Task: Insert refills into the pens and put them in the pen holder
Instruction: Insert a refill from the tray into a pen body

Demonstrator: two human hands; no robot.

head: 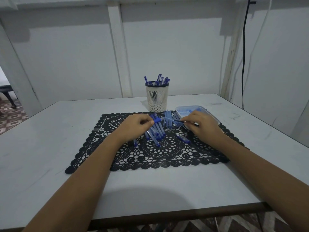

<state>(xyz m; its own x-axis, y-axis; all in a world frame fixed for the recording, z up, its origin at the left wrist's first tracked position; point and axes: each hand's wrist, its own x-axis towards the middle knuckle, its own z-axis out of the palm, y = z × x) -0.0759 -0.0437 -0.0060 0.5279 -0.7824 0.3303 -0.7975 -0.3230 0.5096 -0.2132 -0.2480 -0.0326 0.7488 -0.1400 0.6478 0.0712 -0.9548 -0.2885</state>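
Here, a big white table holds a black lacy mat. At the back of the mat stands a cream pen holder with some blue pens already in it. Just right of it sits a clear box with blue bits inside. A heap of pens lies on the mat, and beside it a bunch of pale blue tubes.

The left hand is pinched shut around a pen with a dark blue end. The right hand pinches a thin dark refill, its tip aimed at that pen.

I think the refill is about to go in. It needs lining up straight with the hole, then a gentle push.
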